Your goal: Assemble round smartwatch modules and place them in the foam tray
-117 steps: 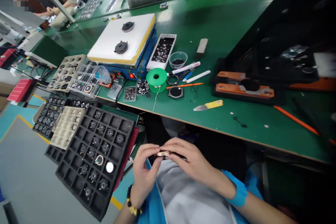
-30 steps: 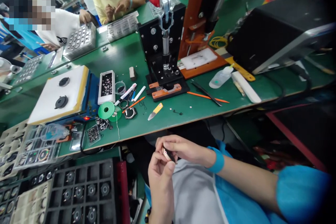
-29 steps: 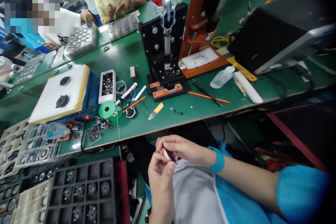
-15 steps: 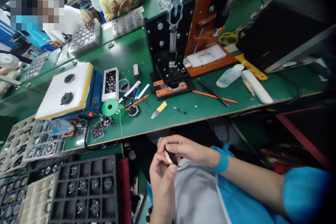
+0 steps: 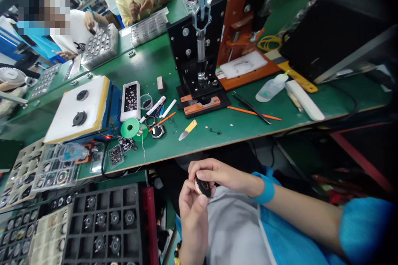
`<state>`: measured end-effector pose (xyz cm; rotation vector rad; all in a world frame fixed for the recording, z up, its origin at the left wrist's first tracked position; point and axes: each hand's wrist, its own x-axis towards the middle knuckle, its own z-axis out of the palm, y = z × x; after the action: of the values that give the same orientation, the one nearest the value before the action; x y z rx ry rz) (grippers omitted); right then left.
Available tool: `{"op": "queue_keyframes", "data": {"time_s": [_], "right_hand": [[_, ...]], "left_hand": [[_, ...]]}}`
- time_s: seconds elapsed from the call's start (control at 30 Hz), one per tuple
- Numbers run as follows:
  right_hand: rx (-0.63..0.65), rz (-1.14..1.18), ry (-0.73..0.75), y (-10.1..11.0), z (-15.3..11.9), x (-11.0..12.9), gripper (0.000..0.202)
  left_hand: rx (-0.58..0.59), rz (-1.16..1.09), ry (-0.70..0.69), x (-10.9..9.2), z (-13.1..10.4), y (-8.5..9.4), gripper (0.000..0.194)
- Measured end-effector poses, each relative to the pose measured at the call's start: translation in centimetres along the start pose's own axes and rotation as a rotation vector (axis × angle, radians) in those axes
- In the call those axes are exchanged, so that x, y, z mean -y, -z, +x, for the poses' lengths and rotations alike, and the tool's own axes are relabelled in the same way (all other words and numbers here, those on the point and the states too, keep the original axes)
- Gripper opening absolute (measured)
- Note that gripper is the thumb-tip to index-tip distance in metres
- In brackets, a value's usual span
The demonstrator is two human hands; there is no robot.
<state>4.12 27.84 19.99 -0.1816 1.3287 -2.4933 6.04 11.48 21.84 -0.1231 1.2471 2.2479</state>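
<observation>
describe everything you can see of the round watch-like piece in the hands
The round watch-like piece has a dark, slightly glossy face with faint circular markings and a gold-coloured edge along its left side. The edge looks metallic; the face could be glass or plastic. It is tilted, held in the fingers of both the left hand and the right hand, in front of the green table. Fingers cover part of it, and its other face is hidden.
</observation>
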Motion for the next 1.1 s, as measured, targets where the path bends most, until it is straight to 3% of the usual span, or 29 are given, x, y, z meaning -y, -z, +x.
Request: {"op": "queue_keyframes", "data": {"time_s": [0.3, 0.5, 0.63, 1.1], "right_hand": [[0.049, -0.036, -0.003, 0.6, 0.2, -1.1, 0.045], [0.058, -0.009, -0.052, 0.9, 0.2, -1.4, 0.045], [0.077, -0.03, -0.008, 1.0, 0.2, -1.3, 0.041], [0.082, -0.185, 0.111, 0.6, 0.0, -0.9, 0.027]], "left_hand": [[-0.086, 0.046, -0.045, 0.4, 0.2, 0.6, 0.032], [-0.074, 0.088, -0.028, 0.1, 0.4, 0.5, 0.037], [-0.094, 0.157, -0.059, 0.3, 0.3, 1.0, 0.036], [0.032, 0.126, -0.083, 0.6, 0.4, 2.2, 0.04]]}}
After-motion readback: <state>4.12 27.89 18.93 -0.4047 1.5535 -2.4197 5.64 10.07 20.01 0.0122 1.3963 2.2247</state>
